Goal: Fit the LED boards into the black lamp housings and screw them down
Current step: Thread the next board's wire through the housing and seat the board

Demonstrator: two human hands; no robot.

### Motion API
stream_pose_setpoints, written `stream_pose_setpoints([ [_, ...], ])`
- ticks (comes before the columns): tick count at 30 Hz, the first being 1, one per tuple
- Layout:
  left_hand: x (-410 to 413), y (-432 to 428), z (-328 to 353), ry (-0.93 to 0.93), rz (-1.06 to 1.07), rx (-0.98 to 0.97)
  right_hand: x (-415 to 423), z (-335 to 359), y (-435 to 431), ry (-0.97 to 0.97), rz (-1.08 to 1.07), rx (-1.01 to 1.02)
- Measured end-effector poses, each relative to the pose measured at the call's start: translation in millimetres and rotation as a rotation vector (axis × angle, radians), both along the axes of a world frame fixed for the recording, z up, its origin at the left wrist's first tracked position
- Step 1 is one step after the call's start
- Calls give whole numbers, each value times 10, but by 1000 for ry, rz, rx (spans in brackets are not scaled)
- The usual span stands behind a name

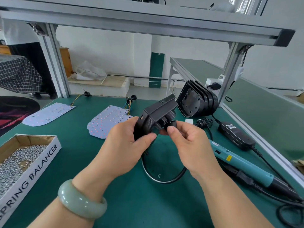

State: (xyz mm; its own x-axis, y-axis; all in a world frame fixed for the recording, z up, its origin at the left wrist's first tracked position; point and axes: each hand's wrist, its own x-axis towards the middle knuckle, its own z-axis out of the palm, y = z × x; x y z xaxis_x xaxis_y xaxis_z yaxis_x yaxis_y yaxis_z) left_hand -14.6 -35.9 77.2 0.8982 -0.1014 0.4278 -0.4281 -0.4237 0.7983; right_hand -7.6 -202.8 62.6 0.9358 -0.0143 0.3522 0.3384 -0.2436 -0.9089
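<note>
Right, on the head view I have both hands up over the green mat point(82, 170), meeting around one black housing point(158, 112). My left hand point(126, 140) grips the housing's near end, fingers and thumb curled round it, the thumb lying just below the mesh-textured patch. The housing sits tilted off the mat, its far end pointing up and away toward the stack of housings point(195, 102). My right hand point(190, 142) pinches a small round black part point(171, 123) between thumb and forefinger, right against the housing's underside; I cannot tell whether that part is seated in it. A black cable point(162, 179) loops on the mat beneath the hands, with its ends hidden behind them. The two LED boards lie flat and apart from the housing: the near board point(107, 124) just beyond my left hand, the far board point(47, 114) further left, each with coloured wires running off its far edge. At the left edge a cardboard box point(44, 158) holds screws point(14, 162). To the right a teal screwdriver point(241, 163) lies on the mat, a black adapter point(236, 135) sits beyond it, and the stack leans by a frame post point(230, 76). A pale green bangle point(80, 199) rings my left wrist.
</note>
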Motion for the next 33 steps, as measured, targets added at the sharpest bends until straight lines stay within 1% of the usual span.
stream_pose_setpoints([
  [2, 6, 28, -4, -10, 16, 25, -4, -2, -2, -31, 48, 56],
  [5, 18, 83, 0, -37, 41, 60, -20, -23, 34, -76, 86, 66],
  [11, -23, 30, -7, -53, 53, 51, 8, -43, 56, 2, -92, 166],
  [15, -14, 31, -13, -68, 103, 65, -10, -3, 50, -81, -110, 203],
  [18, -18, 61, -2, -101, 133, 63, -41, 43, 59, -151, -78, 183],
  [21, -27, 37, -9, -107, 148, 51, -45, 40, 29, -179, -60, 150],
  [24, -39, 0, -28, -77, 138, 49, -32, -20, 48, -128, -25, 91],
  [26, -42, -7, -37, -65, 130, 60, -29, -52, 90, -87, 18, 96],
  [30, -56, -34, -41, -54, 119, 64, -27, -42, 116, -83, 0, 295],
  [33, -54, -51, -33, -13, 107, 68, -24, -36, 94, -26, 30, 481],
])
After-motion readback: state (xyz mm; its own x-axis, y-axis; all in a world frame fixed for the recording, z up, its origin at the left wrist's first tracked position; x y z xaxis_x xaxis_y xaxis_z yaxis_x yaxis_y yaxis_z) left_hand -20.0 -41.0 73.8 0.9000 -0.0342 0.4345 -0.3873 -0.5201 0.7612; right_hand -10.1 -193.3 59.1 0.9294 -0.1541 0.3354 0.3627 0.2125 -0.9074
